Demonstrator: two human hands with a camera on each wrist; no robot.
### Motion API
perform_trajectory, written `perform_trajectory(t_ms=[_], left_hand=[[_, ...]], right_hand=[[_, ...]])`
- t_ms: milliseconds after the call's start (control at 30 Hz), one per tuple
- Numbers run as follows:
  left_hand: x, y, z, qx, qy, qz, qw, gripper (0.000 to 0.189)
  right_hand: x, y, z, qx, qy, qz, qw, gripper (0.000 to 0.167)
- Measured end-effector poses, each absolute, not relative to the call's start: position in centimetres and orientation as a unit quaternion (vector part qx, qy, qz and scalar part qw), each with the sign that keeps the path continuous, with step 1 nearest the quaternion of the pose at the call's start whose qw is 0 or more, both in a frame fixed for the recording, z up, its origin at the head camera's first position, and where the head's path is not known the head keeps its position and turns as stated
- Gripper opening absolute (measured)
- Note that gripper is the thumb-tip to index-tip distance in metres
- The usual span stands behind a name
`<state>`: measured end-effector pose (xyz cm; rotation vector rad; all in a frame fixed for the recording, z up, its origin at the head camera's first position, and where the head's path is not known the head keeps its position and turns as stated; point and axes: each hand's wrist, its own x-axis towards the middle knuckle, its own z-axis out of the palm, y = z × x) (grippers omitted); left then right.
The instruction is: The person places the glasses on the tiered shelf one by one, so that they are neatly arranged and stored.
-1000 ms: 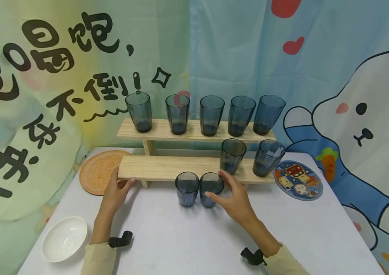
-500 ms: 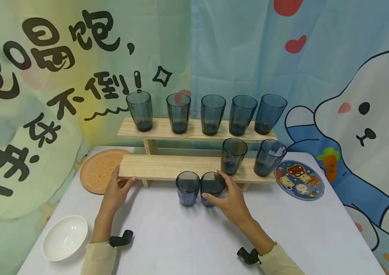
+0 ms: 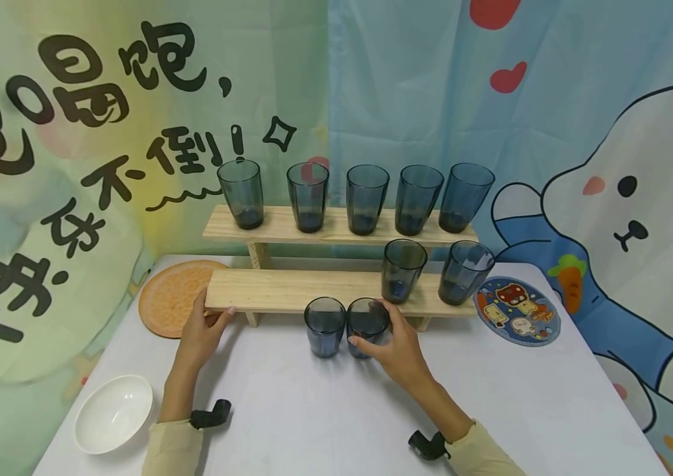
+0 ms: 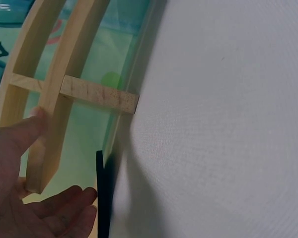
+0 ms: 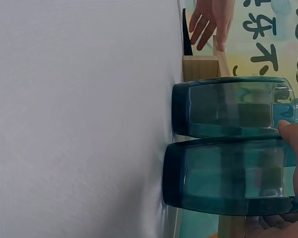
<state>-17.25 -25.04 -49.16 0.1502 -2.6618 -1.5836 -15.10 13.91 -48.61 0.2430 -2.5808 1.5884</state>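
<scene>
Two blue-grey glass tumblers stand upright side by side on the table, in front of a two-tier wooden stand point(image 3: 289, 281). My right hand point(image 3: 402, 350) grips the right tumbler point(image 3: 365, 324) near its rim, thumb on the near side and fingers round the far right side. The right wrist view shows that tumbler point(image 5: 223, 173) with its base on the white cloth, close beside the left tumbler point(image 3: 324, 327). At the lower shelf's left end, my left hand point(image 3: 202, 334) holds the board's corner between thumb and fingers; its other fingers point(image 4: 72, 206) hang loosely below.
Several matching tumblers point(image 3: 367, 198) line the upper shelf. Two more point(image 3: 403, 271) stand at the lower shelf's right end. An orange round mat point(image 3: 172, 297) lies left of the stand, a blue cartoon mat point(image 3: 517, 314) right. A white bowl point(image 3: 113, 413) sits front left.
My right hand's thumb and forearm have shifted slightly left, closing in round the right tumbler. The left hand stays at the shelf's end, and the tumblers have not visibly moved.
</scene>
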Motion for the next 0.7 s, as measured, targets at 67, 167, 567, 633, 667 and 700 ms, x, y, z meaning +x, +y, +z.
perform_trajectory(t_ms=[67,167,567,633,667,700], left_hand=[[-17.3,-25.0,-49.1,0.048,-0.858,-0.511,0.023,0.083],[-17.3,-25.0,-49.1,0.049,-0.86,-0.508,0.026,0.082],[-17.3,-25.1,-49.2,0.052,-0.864,-0.5,0.025,0.081],[-17.3,-25.0,-49.2,0.053,-0.864,-0.499,0.026,0.081],[-17.4,-25.0,-49.2,0.053,-0.864,-0.5,0.027,0.081],[-17.4,-25.0,-49.2,0.053,-0.863,-0.501,0.028,0.08]], right_hand=[[-15.1,13.9,-48.6,0.081,-0.846,0.525,0.052,0.097],[-15.1,13.9,-48.7,0.082,-0.845,0.526,0.054,0.096],[-15.1,14.1,-47.8,0.072,-0.853,0.515,0.032,0.097],[-15.1,14.3,-47.4,0.068,-0.857,0.511,0.024,0.098],[-15.1,14.4,-47.2,0.066,-0.858,0.509,0.02,0.099],[-15.1,14.5,-46.9,0.065,-0.859,0.508,0.017,0.099]])
